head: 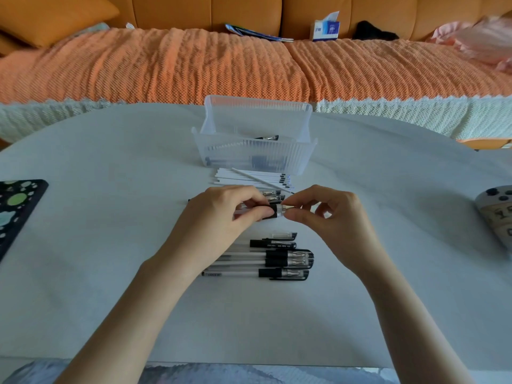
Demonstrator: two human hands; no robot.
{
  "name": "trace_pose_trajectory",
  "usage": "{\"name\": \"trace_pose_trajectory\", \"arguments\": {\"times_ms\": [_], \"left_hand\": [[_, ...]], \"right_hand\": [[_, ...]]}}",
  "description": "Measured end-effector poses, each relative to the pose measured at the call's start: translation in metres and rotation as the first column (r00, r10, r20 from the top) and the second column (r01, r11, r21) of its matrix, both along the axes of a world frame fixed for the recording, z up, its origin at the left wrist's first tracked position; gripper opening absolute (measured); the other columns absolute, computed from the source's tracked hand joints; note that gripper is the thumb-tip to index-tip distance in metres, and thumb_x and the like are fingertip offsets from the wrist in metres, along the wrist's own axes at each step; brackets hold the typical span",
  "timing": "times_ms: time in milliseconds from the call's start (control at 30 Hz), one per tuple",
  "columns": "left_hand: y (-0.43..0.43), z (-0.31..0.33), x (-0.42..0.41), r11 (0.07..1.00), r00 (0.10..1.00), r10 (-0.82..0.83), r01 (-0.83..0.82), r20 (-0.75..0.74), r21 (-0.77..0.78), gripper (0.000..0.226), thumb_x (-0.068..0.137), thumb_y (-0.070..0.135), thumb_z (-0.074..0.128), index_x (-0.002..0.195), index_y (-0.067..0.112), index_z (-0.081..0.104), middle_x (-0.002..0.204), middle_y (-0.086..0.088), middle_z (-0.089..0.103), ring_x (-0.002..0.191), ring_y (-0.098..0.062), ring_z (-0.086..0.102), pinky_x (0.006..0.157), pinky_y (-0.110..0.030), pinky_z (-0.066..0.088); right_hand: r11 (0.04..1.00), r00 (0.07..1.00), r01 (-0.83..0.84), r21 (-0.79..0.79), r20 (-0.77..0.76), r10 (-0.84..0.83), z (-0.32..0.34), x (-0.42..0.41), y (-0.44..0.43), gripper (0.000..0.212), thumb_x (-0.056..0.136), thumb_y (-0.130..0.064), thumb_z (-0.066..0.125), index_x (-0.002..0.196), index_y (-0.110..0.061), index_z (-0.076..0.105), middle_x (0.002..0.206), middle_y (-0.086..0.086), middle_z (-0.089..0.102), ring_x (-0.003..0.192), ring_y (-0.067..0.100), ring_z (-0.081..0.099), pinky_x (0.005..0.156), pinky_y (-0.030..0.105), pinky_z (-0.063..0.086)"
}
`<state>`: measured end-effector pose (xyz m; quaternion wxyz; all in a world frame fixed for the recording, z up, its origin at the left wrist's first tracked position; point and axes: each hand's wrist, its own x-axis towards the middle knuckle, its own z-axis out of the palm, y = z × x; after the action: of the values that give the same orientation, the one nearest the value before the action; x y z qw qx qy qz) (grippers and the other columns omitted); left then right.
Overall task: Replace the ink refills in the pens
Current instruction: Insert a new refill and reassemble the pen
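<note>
Broad bare stretches of the bench [110,162] lie open on either flank, and so does the near strip along its front edge. The middle lane is crowded. A clear basket [255,151] stands farthest, with a row of white refills [243,176] just before it. Then the left hand [221,214] and right hand [332,212] meet round a pen [273,211], and capped pens [277,263] lie nearer. A dark patterned tray [16,206] blocks the left edge, a controller [496,214] the right.
</note>
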<state>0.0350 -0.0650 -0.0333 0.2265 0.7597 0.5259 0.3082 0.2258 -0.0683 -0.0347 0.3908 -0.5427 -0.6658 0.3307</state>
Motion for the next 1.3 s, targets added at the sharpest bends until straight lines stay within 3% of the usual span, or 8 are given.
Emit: {"name": "trace_pose_trajectory", "arguments": {"times_ms": [100, 167, 500, 700, 833, 967, 1167, 1300], "left_hand": [[0.001, 0.0, 0.0, 1.0, 1.0, -0.012, 0.012, -0.027, 0.006, 0.011, 0.08, 0.04, 0.066, 0.085, 0.031, 0.07, 0.081, 0.02, 0.067, 0.079, 0.001, 0.059, 0.073, -0.022, 0.046], [0.001, 0.0, 0.0, 1.0, 0.999, -0.013, 0.014, -0.039, 0.015, 0.012, 0.079, 0.039, 0.067, 0.087, 0.03, 0.071, 0.085, 0.019, 0.069, 0.082, 0.001, 0.059, 0.075, -0.025, 0.046], [-0.001, 0.0, 0.002, 0.998, 0.999, -0.038, 0.037, -0.023, -0.044, 0.024, 0.075, 0.054, 0.057, 0.092, 0.036, 0.057, 0.076, 0.018, 0.066, 0.07, -0.005, 0.058, 0.069, -0.028, 0.047], [-0.001, 0.001, 0.002, 1.0, 0.998, 0.014, -0.015, -0.068, -0.015, 0.021, 0.072, 0.043, 0.071, 0.079, 0.035, 0.054, 0.074, 0.037, 0.054, 0.062, 0.001, 0.051, 0.056, -0.014, 0.035], [0.001, 0.001, -0.001, 1.0, 0.999, 0.013, -0.013, -0.03, -0.006, 0.014, 0.078, 0.044, 0.065, 0.082, 0.031, 0.063, 0.074, 0.025, 0.059, 0.067, 0.002, 0.054, 0.061, -0.016, 0.039], [0.003, -0.001, -0.006, 1.0, 0.999, 0.024, -0.025, -0.042, -0.017, 0.013, 0.08, 0.04, 0.065, 0.09, 0.033, 0.065, 0.077, 0.025, 0.059, 0.079, 0.006, 0.053, 0.069, -0.016, 0.041], [0.004, -0.002, -0.007, 0.998, 0.997, 0.065, -0.065, -0.038, -0.002, 0.013, 0.083, 0.037, 0.062, 0.095, 0.032, 0.066, 0.074, 0.023, 0.056, 0.071, 0.001, 0.054, 0.07, -0.023, 0.045], [0.004, -0.003, -0.005, 0.998, 0.998, 0.067, -0.067, -0.011, -0.002, 0.011, 0.083, 0.036, 0.063, 0.092, 0.03, 0.066, 0.075, 0.022, 0.057, 0.069, 0.0, 0.056, 0.07, -0.025, 0.047]], "right_hand": [[1.0, 1.0, -0.022, -0.019, 0.007, 0.022, -0.002, 0.001, 0.0, 0.018, 0.074, -0.027, 0.076, 0.091, -0.031, 0.071, 0.078, -0.014, 0.067, 0.069, 0.002, 0.056, 0.061, 0.014, 0.04], [0.999, 0.998, -0.029, -0.018, 0.051, 0.03, -0.002, 0.0, 0.0, 0.007, 0.079, -0.031, 0.07, 0.086, -0.032, 0.071, 0.075, -0.017, 0.067, 0.068, 0.002, 0.057, 0.06, 0.015, 0.04], [0.999, 0.998, -0.033, -0.005, 0.062, 0.033, -0.001, 0.0, -0.001, 0.007, 0.079, -0.018, 0.072, 0.078, -0.025, 0.07, 0.07, -0.018, 0.066, 0.064, -0.003, 0.053, 0.058, 0.011, 0.037], [1.0, 0.999, -0.012, 0.002, 0.049, 0.012, -0.002, 0.0, 0.0, 0.012, 0.077, -0.014, 0.074, 0.077, -0.026, 0.069, 0.072, -0.02, 0.066, 0.064, -0.003, 0.053, 0.058, 0.01, 0.037], [0.999, 0.999, 0.02, 0.029, 0.034, -0.021, -0.004, 0.003, 0.003, 0.014, 0.077, -0.014, 0.073, 0.076, -0.027, 0.068, 0.074, -0.013, 0.067, 0.066, 0.0, 0.053, 0.058, 0.012, 0.037], [0.996, 0.993, 0.08, 0.037, 0.083, -0.083, -0.008, 0.01, 0.005, 0.008, 0.08, -0.021, 0.071, 0.078, -0.029, 0.069, 0.074, -0.019, 0.066, 0.069, 0.001, 0.053, 0.058, 0.011, 0.035], [0.998, 0.975, 0.04, -0.038, 0.22, -0.031, -0.013, 0.011, 0.005, 0.005, 0.08, -0.025, 0.071, 0.078, -0.029, 0.069, 0.071, -0.017, 0.062, 0.064, 0.006, 0.048, 0.058, 0.012, 0.037], [0.998, 0.928, -0.042, -0.05, 0.369, 0.057, -0.018, 0.002, 0.002, 0.005, 0.079, -0.031, 0.07, 0.084, -0.028, 0.07, 0.074, -0.016, 0.058, 0.075, -0.007, 0.045, 0.063, 0.011, 0.033]]}}
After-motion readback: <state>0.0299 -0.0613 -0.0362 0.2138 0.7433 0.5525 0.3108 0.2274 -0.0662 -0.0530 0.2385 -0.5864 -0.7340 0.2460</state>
